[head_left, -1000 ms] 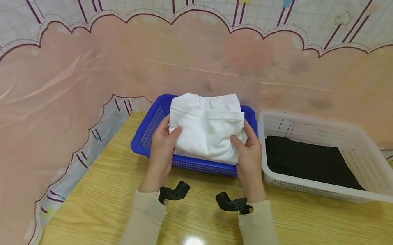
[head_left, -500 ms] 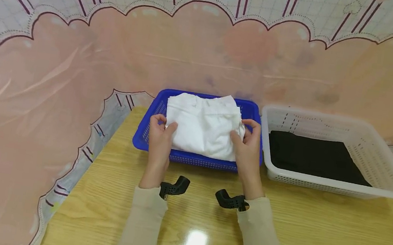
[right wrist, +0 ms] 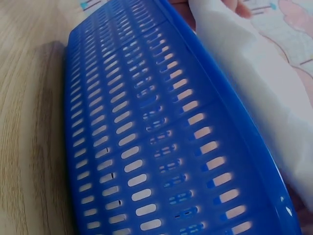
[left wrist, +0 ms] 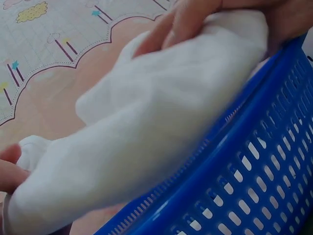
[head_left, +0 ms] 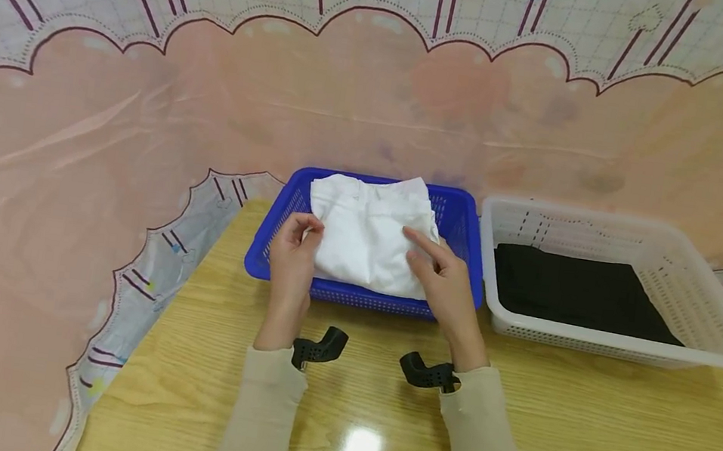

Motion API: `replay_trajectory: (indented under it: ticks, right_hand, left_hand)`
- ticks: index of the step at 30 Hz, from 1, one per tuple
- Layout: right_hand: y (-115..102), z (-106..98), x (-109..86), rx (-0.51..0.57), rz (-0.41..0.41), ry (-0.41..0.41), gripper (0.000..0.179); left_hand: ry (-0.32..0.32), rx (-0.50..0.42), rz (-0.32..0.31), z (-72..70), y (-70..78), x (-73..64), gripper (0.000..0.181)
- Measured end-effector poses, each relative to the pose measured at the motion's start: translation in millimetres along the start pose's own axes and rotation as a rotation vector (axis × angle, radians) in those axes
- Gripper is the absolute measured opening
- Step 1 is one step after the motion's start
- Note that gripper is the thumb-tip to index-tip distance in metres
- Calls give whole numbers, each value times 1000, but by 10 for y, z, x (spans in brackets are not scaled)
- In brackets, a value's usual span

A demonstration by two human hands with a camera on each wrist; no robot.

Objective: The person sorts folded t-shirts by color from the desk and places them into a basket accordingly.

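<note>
A folded white garment [head_left: 370,238] lies in the blue basket [head_left: 259,242], its near edge by the front rim. At the garment's left edge, my left hand [head_left: 291,258] pinches the cloth between thumb and curled fingers. My right hand [head_left: 452,287] is over the right part of the garment, index finger and thumb extended and apart. In the left wrist view, the white garment [left wrist: 146,112] is blurred above the blue basket [left wrist: 244,181]. The blue basket [right wrist: 146,122] fills much of the right wrist view, with the white garment [right wrist: 259,83] beyond its rim.
To the right stands a white basket [head_left: 599,344] with folded black cloth [head_left: 579,292] in it. Both baskets rest on a wooden table [head_left: 580,437], against a pink patterned sheet [head_left: 199,105] that covers the back and left side.
Since a second ago the garment has settled lower in the blue basket. My right hand has left its right edge and moved inward over the top, fingers spreading. The left thumb has closed toward the fingers.
</note>
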State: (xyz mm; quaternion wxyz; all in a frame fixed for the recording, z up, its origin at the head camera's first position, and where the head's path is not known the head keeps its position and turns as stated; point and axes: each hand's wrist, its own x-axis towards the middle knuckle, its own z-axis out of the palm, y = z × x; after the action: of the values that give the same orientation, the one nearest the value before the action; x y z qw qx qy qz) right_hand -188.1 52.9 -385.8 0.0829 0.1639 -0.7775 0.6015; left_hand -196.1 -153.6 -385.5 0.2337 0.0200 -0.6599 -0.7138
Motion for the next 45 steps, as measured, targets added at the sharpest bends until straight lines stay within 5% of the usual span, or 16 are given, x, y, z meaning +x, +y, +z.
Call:
replay_trajectory:
  ticks: [6, 15, 27, 35, 45]
  right_hand:
    - [148, 37, 59, -35, 49, 115, 26]
    - [155, 71, 74, -145, 53, 169, 26]
    - [191, 99, 59, -261, -179, 327, 31]
    - [182, 84, 59, -238, -116, 293, 25]
    - [165, 62, 62, -240, 5, 211, 24]
  left_hand:
    - [-55, 68, -23, 0, 14, -18, 22]
    - [-18, 158, -11, -14, 17, 23, 29]
    - [-110, 371, 9, -20, -7, -7, 39]
    - [-122, 429, 17, -42, -6, -3, 52]
    - [-110, 485, 33, -60, -14, -7, 39]
